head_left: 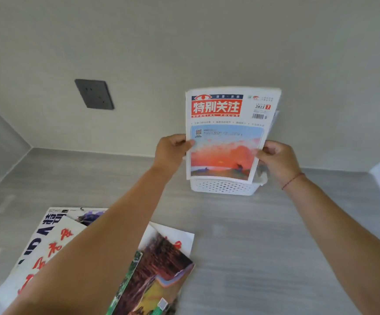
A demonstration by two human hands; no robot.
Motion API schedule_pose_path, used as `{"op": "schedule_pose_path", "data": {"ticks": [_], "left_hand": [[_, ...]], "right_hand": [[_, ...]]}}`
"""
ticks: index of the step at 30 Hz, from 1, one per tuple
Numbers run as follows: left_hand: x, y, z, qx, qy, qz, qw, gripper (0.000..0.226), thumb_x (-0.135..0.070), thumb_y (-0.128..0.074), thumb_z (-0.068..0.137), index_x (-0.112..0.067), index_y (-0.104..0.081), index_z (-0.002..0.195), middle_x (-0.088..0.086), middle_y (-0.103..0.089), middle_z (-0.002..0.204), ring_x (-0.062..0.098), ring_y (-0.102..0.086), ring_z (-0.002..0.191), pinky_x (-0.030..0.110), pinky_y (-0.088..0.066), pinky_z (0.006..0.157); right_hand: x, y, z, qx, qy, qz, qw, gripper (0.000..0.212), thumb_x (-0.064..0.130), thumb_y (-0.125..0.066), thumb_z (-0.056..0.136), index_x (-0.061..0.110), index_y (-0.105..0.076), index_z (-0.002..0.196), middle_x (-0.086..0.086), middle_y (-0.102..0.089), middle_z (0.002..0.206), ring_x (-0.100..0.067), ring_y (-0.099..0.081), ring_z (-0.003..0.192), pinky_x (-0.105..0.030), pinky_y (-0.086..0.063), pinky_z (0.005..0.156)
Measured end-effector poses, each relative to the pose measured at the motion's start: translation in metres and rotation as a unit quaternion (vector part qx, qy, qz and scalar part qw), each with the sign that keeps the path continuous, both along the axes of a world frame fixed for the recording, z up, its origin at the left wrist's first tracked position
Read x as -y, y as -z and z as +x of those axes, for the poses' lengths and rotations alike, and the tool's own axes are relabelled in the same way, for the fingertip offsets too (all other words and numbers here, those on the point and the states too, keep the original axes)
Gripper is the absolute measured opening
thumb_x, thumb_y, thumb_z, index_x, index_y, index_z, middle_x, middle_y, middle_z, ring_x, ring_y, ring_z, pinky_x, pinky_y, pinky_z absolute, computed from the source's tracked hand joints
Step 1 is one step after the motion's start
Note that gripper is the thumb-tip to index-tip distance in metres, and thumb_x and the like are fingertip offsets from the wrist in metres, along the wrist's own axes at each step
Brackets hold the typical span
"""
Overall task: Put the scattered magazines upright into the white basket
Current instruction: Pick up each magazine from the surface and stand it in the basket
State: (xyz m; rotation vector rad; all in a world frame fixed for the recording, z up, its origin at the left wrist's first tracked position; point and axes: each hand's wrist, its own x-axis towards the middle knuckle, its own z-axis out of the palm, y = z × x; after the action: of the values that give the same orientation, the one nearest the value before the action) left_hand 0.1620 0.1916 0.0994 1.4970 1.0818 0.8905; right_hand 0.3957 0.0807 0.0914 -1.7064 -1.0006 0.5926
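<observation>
Both hands were on one magazine [225, 133], held upright with the cover facing the person: red title block, "2021", a sunset picture.

- The left hand [172, 148] gripped the left edge, thumb on the cover and fingers curled behind.
- The right hand [275, 155] pinched the right edge the same way. A red string bracelet [292, 179] was on that wrist.
- The magazine's lower edge met the rim of the white basket [223, 187], a perforated one standing on the grey worktop [264, 246] near the back wall. I could not tell how far the magazine sat inside.
- More magazines lay flat and overlapping at the near left, partly under the left forearm: a white cover with red brush script [55, 244] and a landscape cover [161, 264].
- A dark wall socket [94, 94] was on the wall to the left.
</observation>
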Motion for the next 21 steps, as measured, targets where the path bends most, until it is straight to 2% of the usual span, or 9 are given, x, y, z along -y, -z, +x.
{"op": "schedule_pose_path", "data": {"ticks": [2,4,6,8,10,15,17,19,21], "left_hand": [[-0.01,-0.006,0.021,0.011,-0.03,0.024,0.999,0.013,-0.016,-0.068,0.082,-0.025,-0.075,0.087,-0.025,-0.069,0.066,-0.004,-0.067,0.061,0.007,-0.048,0.053],[-0.017,-0.003,0.035,0.015,-0.051,0.036,0.998,0.013,-0.015,-0.068,0.082,-0.02,-0.075,0.091,-0.02,-0.07,0.071,-0.006,-0.064,0.057,0.007,-0.047,0.051],[-0.024,0.007,0.043,-0.006,-0.055,0.036,0.998,0.015,-0.013,-0.063,0.085,-0.018,-0.075,0.092,-0.011,-0.071,0.077,-0.001,-0.065,0.062,0.013,-0.052,0.058],[-0.03,0.023,0.046,-0.045,-0.048,0.031,0.997,0.018,-0.012,-0.058,0.087,-0.017,-0.075,0.091,-0.006,-0.071,0.081,0.015,-0.068,0.074,0.026,-0.056,0.07],[-0.036,0.043,0.048,-0.071,-0.066,0.013,0.995,0.017,-0.012,-0.059,0.086,-0.017,-0.075,0.09,-0.004,-0.072,0.083,0.023,-0.069,0.08,0.034,-0.057,0.076],[-0.04,0.074,0.053,-0.081,-0.172,-0.044,0.981,0.011,-0.02,-0.067,0.082,-0.029,-0.068,0.076,-0.009,-0.071,0.084,0.016,-0.067,0.081,0.023,-0.049,0.064],[-0.041,0.079,0.056,-0.081,-0.189,-0.05,0.977,0.009,-0.023,-0.066,0.083,-0.025,-0.069,0.09,-0.011,-0.067,0.09,0.014,-0.065,0.086,0.017,-0.045,0.063],[-0.043,0.082,0.06,-0.083,-0.181,-0.048,0.979,0.027,-0.023,-0.064,0.084,-0.018,-0.067,0.111,-0.007,-0.067,0.103,0.011,-0.061,0.091,0.017,-0.045,0.073],[-0.045,0.081,0.064,-0.084,-0.16,-0.041,0.983,0.023,-0.02,-0.061,0.086,-0.019,-0.07,0.108,-0.004,-0.071,0.104,0.011,-0.064,0.083,0.021,-0.049,0.073]], "right_hand": [[-0.009,-0.005,0.016,0.01,0.01,0.02,1.0,0.013,0.01,-0.066,0.082,0.02,-0.071,0.09,0.007,-0.071,0.081,-0.014,-0.067,0.072,-0.024,-0.055,0.068],[-0.018,-0.004,0.025,0.02,0.009,0.024,0.999,0.016,0.012,-0.066,0.082,0.027,-0.069,0.088,0.012,-0.07,0.081,-0.011,-0.068,0.074,-0.02,-0.056,0.069],[-0.026,0.007,0.03,0.022,0.007,0.01,1.0,0.016,0.013,-0.066,0.083,0.027,-0.069,0.088,0.009,-0.07,0.081,-0.01,-0.067,0.073,-0.019,-0.056,0.067],[-0.034,0.024,0.032,0.017,0.011,-0.015,1.0,0.013,0.013,-0.065,0.083,0.022,-0.071,0.092,0.007,-0.07,0.081,-0.016,-0.068,0.076,-0.024,-0.055,0.071],[-0.041,0.042,0.033,0.01,0.011,-0.043,0.999,0.013,0.013,-0.065,0.084,0.017,-0.071,0.095,0.005,-0.07,0.083,-0.019,-0.068,0.081,-0.029,-0.055,0.077],[-0.053,0.076,0.036,-0.038,0.031,-0.08,0.996,0.015,0.007,-0.064,0.083,0.012,-0.072,0.096,-0.005,-0.072,0.089,-0.029,-0.068,0.089,-0.045,-0.055,0.087],[-0.054,0.085,0.038,-0.045,0.044,-0.09,0.994,0.013,0.008,-0.063,0.083,0.014,-0.072,0.09,-0.007,-0.072,0.087,-0.031,-0.068,0.088,-0.046,-0.055,0.086],[-0.055,0.089,0.04,-0.063,0.061,-0.093,0.992,0.011,0.009,-0.064,0.083,0.017,-0.07,0.085,-0.006,-0.072,0.086,-0.03,-0.069,0.087,-0.044,-0.057,0.082],[-0.059,0.089,0.042,-0.084,0.093,-0.087,0.988,0.01,0.01,-0.065,0.082,0.02,-0.066,0.082,-0.003,-0.071,0.085,-0.027,-0.07,0.086,-0.041,-0.059,0.079]]}}
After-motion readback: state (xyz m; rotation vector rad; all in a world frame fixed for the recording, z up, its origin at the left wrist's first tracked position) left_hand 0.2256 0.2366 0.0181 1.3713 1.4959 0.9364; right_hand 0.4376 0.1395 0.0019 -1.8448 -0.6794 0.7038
